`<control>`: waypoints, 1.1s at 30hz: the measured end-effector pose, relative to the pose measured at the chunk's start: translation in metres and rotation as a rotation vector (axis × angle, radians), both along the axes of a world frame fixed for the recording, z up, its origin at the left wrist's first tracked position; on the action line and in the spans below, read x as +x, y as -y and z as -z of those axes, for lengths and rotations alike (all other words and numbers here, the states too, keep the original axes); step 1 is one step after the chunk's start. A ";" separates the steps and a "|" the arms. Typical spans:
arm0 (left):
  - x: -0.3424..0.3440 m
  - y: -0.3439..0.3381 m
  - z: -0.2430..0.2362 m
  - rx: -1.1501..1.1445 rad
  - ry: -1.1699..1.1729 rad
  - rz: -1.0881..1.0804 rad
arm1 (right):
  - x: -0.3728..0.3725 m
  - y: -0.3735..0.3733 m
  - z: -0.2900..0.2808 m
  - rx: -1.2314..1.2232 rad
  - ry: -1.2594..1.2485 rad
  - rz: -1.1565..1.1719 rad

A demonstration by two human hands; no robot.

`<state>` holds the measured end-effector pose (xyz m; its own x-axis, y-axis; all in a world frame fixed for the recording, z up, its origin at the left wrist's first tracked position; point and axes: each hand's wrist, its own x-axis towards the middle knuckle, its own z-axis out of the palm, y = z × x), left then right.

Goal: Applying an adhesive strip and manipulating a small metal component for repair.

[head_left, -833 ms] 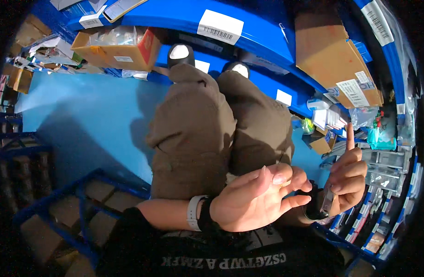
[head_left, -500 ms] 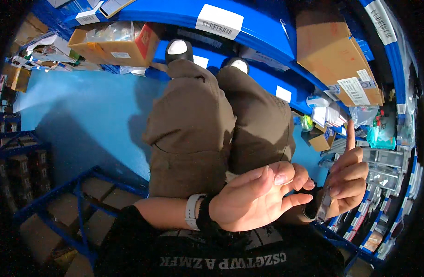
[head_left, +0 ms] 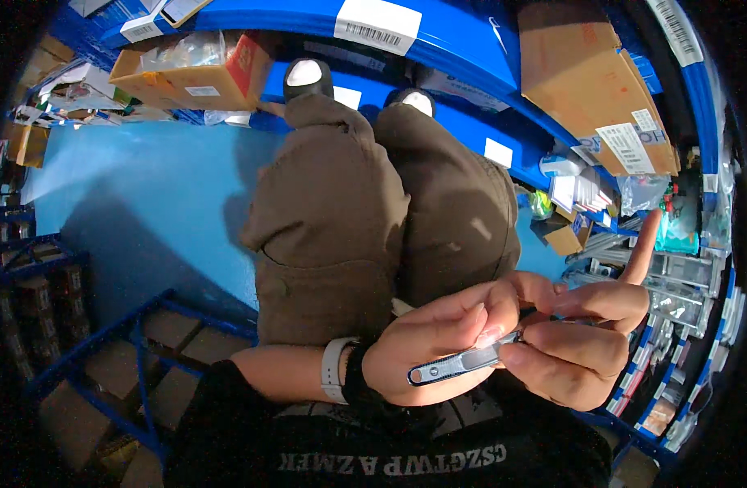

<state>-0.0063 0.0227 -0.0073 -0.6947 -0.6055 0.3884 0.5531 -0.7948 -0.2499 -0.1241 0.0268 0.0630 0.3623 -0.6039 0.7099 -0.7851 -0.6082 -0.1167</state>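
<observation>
A slim silver nail clipper (head_left: 459, 366) lies slanted across the front of my left palm, the holed end of its lever toward my wrist. My left hand (head_left: 430, 337) is closed, its thumb and curled fingers pinching the clipper near the middle. Against it from the right comes my right hand (head_left: 585, 342), whose thumb and bent fingers grip the clipper's other end, while its index finger points up and away. That end of the clipper is mostly hidden between the fingers. Both hands meet above my lap, over the brown trousers (head_left: 333, 220).
Blue shelving (head_left: 463, 41) crosses ahead of my feet. It carries an open carton (head_left: 178, 85) with plastic bags at the left and a tall carton (head_left: 577, 89) at the right. Blue floor (head_left: 162, 187) shows at the left. Racks with clear-packed goods (head_left: 674, 301) stand at the right.
My right hand has brought the nail clipper left and turned it toward my left hand. The left fingers, earlier loosely curled and holding nothing, now close on it.
</observation>
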 end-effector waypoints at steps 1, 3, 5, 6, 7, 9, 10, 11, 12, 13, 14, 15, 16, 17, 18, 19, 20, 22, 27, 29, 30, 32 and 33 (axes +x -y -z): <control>0.000 0.001 0.001 -0.004 -0.030 0.003 | 0.000 0.000 -0.001 -0.006 -0.016 0.007; 0.001 0.001 0.001 0.011 -0.034 0.010 | 0.002 0.000 -0.002 0.000 -0.029 0.032; 0.001 -0.001 0.000 0.007 -0.006 -0.005 | 0.004 -0.003 -0.004 0.021 -0.031 0.054; 0.000 -0.002 0.002 -0.003 0.023 -0.021 | 0.003 -0.004 -0.004 0.031 -0.038 0.060; -0.001 -0.003 0.003 -0.013 0.052 -0.037 | 0.001 -0.004 -0.005 0.039 -0.052 0.052; -0.004 -0.004 0.005 -0.022 0.055 -0.072 | 0.000 -0.004 -0.003 0.021 -0.064 0.038; -0.005 -0.004 0.005 -0.027 0.056 -0.088 | -0.001 -0.002 -0.001 -0.005 -0.062 0.034; -0.007 -0.004 0.005 -0.019 0.048 -0.091 | -0.001 -0.001 0.000 -0.026 -0.063 0.031; -0.008 -0.004 0.005 -0.012 0.039 -0.095 | -0.001 0.000 0.002 -0.050 -0.064 0.028; -0.008 -0.005 0.005 -0.006 0.030 -0.099 | -0.002 0.001 0.004 -0.069 -0.069 0.027; -0.009 -0.005 0.005 -0.011 0.033 -0.104 | -0.001 0.001 0.005 -0.079 -0.067 0.029; -0.009 -0.005 0.005 -0.016 0.036 -0.111 | -0.001 0.002 0.005 -0.090 -0.065 0.030; -0.009 -0.005 0.006 -0.021 0.039 -0.117 | 0.000 0.002 0.006 -0.092 -0.057 0.035; -0.010 -0.006 0.006 -0.012 0.019 -0.119 | 0.000 0.002 0.006 -0.086 -0.053 0.042; -0.010 -0.007 0.007 -0.004 0.000 -0.122 | 0.001 0.002 0.006 -0.081 -0.047 0.046; -0.011 -0.007 0.008 0.004 -0.019 -0.126 | 0.002 0.002 0.004 -0.067 -0.045 0.052; -0.012 -0.007 0.010 0.003 -0.021 -0.134 | 0.004 0.002 0.004 -0.060 -0.040 0.056; -0.014 -0.008 0.013 0.000 -0.032 -0.135 | 0.006 0.001 0.003 -0.053 -0.034 0.075; -0.008 -0.005 0.008 0.010 0.070 -0.113 | 0.004 0.001 0.006 -0.062 -0.039 0.070; -0.005 -0.004 0.006 0.020 0.084 -0.122 | 0.001 0.003 0.005 -0.052 -0.057 0.059; -0.005 -0.003 0.004 0.035 0.064 -0.124 | -0.002 0.004 0.005 -0.058 -0.076 0.054; -0.002 -0.002 0.001 0.057 0.066 -0.095 | -0.011 0.006 0.007 -0.095 -0.117 0.035; 0.001 -0.001 0.000 0.063 0.079 -0.050 | -0.012 0.006 0.006 -0.108 -0.132 0.041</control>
